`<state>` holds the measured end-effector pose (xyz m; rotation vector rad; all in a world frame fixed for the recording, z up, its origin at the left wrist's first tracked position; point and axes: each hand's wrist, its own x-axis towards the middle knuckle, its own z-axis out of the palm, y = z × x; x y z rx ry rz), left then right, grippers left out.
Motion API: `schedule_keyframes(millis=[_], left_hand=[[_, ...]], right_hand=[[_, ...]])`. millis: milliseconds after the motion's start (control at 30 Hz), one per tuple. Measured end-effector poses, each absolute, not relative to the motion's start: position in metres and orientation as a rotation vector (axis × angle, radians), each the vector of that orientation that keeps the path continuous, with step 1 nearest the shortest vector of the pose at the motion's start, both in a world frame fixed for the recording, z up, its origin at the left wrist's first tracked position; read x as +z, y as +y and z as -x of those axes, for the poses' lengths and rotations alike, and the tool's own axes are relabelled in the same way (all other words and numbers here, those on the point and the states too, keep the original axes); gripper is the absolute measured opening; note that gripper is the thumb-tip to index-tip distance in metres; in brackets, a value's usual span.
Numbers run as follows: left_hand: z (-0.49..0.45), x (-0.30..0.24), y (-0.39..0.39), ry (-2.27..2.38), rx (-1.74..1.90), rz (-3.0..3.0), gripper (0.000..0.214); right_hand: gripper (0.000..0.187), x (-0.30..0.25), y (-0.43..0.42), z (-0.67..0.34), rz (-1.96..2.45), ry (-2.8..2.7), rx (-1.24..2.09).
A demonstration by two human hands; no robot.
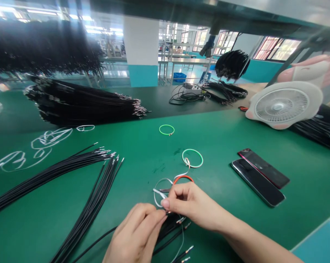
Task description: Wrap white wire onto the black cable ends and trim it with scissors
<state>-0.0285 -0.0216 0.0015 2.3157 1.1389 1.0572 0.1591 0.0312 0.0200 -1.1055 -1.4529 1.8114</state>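
Observation:
My left hand (pixel 137 232) is closed in a pinch on a black cable (pixel 100 236), whose end reaches toward my other fingertips. My right hand (pixel 194 204) is also closed, thumb and index finger together right at that cable end. What lies between them is hidden. A thin white strip (pixel 160 195) curls beside the right thumb. Behind the right knuckles shows an orange loop (pixel 183 178), with a dark pointed blade (pixel 164 190) close by, like scissors. Below both hands lie more black cables with metal terminals (pixel 188 249), partly covered.
Two bunches of black cables (pixel 44 173) (pixel 92 204) lie left. A thick cable bundle (pixel 91 104) sits behind, near white strip scraps (pixel 51 138). Green rings (pixel 167 125) (pixel 202 157) lie ahead. Phones (pixel 258 182) (pixel 265 168) and a fan (pixel 282 104) stand right. A shelf (pixel 165 11) overhangs.

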Motion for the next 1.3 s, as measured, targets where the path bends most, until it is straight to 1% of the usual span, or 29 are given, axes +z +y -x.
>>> schedule_keyframes(millis=[167, 267, 367, 467, 733, 900, 1133, 1167, 1233, 1300], left_hand=[[0.034, 0.000, -0.022, 1.127, 0.997, -2.538, 0.030], [0.033, 0.000, -0.023, 1.147, 0.980, -2.649, 0.027], [0.028, 0.000, -0.024, 1.183, 0.968, -2.631, 0.022], [0.024, 0.000, -0.025, 1.231, 0.955, -2.537, 0.018], [0.026, -0.009, -0.027, 1.314, 0.884, -2.364, 0.021], [0.023, -0.013, -0.020, 1.324, 0.922, -2.176, 0.022], [0.019, -0.007, -0.010, 1.462, 0.939, -1.608, 0.021], [0.020, -0.007, -0.009, 1.467, 0.926, -1.550, 0.021], [0.022, -0.010, -0.005, 1.459, 0.897, -1.471, 0.021], [0.023, -0.013, -0.002, 1.437, 0.861, -1.423, 0.022]], right_hand=[[0.043, 0.020, 0.029, -0.157, 1.099, -1.433, 1.787], [0.043, 0.019, 0.028, -0.157, 1.104, -1.435, 1.757], [0.043, 0.018, 0.026, -0.156, 1.109, -1.456, 1.732], [0.041, 0.015, 0.025, -0.155, 1.126, -1.490, 1.701], [0.034, 0.009, 0.027, -0.159, 1.172, -1.696, 1.602], [0.027, 0.007, 0.028, -0.154, 1.180, -1.858, 1.349], [0.035, 0.015, 0.044, -0.174, 1.233, -2.028, 1.094], [0.029, 0.016, 0.047, -0.182, 1.271, -2.081, 1.053], [0.010, 0.019, 0.053, -0.195, 1.272, -2.251, 0.991], [0.022, 0.018, 0.058, -0.204, 1.255, -2.379, 0.930]])
